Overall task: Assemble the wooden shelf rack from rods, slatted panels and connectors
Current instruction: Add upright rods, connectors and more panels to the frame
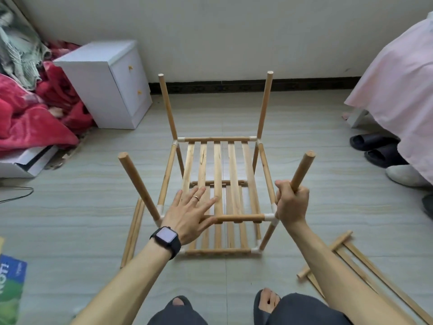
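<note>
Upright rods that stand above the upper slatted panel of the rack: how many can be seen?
4. The far left rod, the far right rod, the near left rod and the near right rod, which the right hand grips. None seems hidden.

1. White drawer cabinet (103,83) sits up and well left of the grip, near the wall.
2. Red blanket (30,118) is heaped further left, just beside it.
3. Pink cloth (398,90) hangs right of the grip, black slippers (375,146) at its edge.
4. Blue-green packet (11,289) lies low, far left.
</note>
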Demonstrator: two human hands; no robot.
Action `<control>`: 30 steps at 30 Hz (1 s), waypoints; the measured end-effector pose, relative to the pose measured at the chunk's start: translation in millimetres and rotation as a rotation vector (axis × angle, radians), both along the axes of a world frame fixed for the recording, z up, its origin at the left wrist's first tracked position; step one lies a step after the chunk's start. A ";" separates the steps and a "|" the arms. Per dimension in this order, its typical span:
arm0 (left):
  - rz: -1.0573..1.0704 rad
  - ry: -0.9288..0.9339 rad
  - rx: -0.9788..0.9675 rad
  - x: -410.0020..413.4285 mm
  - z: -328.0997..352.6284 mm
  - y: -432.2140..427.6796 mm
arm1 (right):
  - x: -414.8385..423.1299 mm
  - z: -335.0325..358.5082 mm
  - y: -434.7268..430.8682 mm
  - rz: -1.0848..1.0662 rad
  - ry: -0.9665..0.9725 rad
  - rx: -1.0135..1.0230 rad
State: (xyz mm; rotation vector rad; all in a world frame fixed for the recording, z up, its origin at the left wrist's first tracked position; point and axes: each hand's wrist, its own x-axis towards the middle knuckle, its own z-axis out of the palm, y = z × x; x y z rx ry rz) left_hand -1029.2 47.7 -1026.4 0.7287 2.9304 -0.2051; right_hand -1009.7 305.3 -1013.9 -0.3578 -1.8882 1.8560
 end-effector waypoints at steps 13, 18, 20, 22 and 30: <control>0.725 0.316 1.716 -20.2 80.7 -38.1 | -17.3 3.5 9.1 0.042 0.067 -0.021; 0.884 0.271 1.709 -18.0 26.4 -36.2 | -21.3 3.5 3.5 0.051 0.050 -0.032; 0.860 0.298 1.690 -22.1 17.0 -39.3 | -21.8 2.2 2.5 0.059 0.052 -0.060; 0.845 0.297 1.679 -24.6 9.0 -40.3 | -19.9 -1.9 1.2 0.048 0.056 -0.059; 0.891 0.193 1.561 -18.0 13.9 -41.6 | -7.7 8.1 4.8 0.008 -0.094 0.016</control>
